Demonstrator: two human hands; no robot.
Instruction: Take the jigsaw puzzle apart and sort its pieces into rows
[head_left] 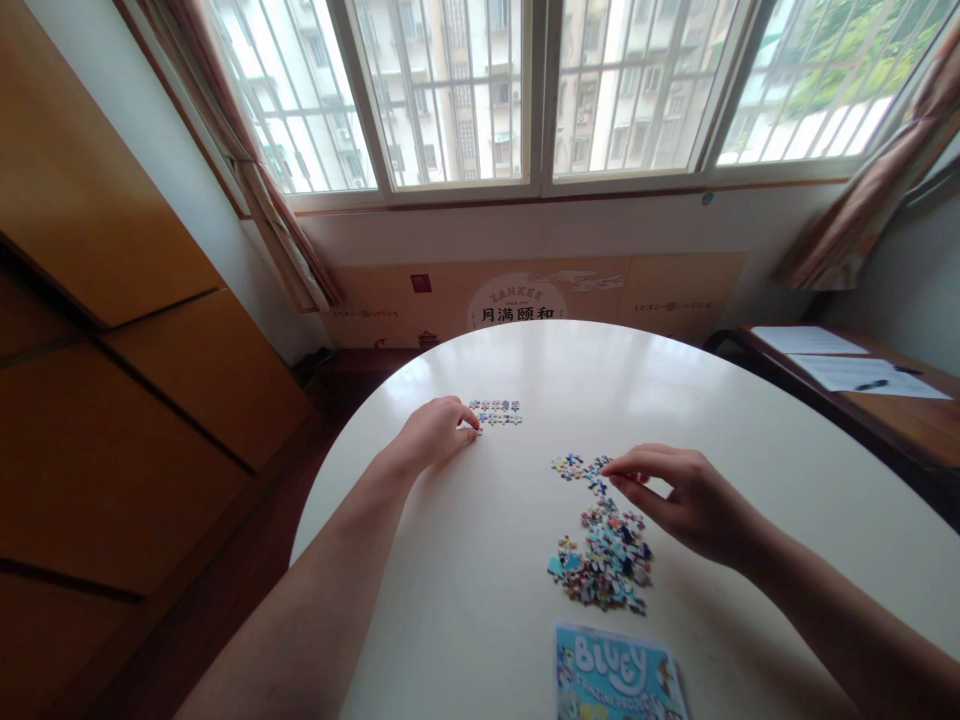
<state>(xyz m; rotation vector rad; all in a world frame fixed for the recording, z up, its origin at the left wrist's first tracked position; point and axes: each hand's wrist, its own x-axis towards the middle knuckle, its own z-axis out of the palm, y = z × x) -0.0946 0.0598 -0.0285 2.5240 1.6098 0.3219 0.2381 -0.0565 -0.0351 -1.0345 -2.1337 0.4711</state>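
My left hand (442, 432) is closed, thumb and fingertips together at the lower left end of two short rows of puzzle pieces (499, 412); a small piece shows at its fingertips. My right hand (667, 485) pinches at the right edge of a small loose cluster of pieces (571, 467); what lies between its thumb and forefinger is too small to name. Below that cluster spreads a larger heap of mixed puzzle pieces (607, 560), mostly blue and multicoloured. A blue box or booklet marked "Bluey" (619, 675) lies at the bottom of the view.
All of this rests on a round white table (480, 560). A brown side table (907, 420) with papers (862, 375) stands at the right. Wooden cabinets (112, 450) are on the left, and barred windows with curtains lie beyond the table.
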